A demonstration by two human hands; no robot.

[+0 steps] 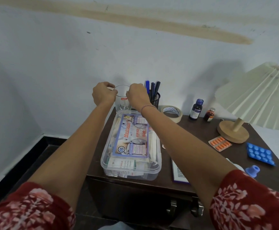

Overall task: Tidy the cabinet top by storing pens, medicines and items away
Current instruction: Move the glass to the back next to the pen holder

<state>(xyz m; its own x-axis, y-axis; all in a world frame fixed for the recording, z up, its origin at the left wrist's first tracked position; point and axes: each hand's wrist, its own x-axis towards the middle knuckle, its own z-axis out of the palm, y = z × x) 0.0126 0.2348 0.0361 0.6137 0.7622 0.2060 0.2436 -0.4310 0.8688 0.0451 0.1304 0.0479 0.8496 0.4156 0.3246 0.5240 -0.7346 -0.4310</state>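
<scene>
Head view: both arms reach forward over the cabinet top [193,130] to a clear glass [123,100] at its back edge, close to the wall. The glass stands upright, mouth up, its long axis vertical. The left hand [104,93] curls its fingers over the left side of the rim and grips it; the right hand [138,95] is bent over the right side of the rim and holds it too, though its fingertips are hidden behind the knuckles.

Just right of the glass is a black mesh pen holder [155,99] with blue and dark pens [153,87] standing in it, caps up, some leaning a little to the right. Below the hands lies a clear first aid box [130,146], its long side running from the front edge towards the wall.

Further right on the dark wood are a roll of tape [172,112] lying flat, a dark bottle [196,110] and a small brown bottle [209,115], both upright, and a lamp [233,131] with a pleated shade. In front of the lamp lie an orange pill strip [220,143] and a blue pill strip [260,154] — both flat — near a blue cap [252,170].

The wall [52,63] is pale with a brown streak across it — a dark floor shows to the left.
</scene>
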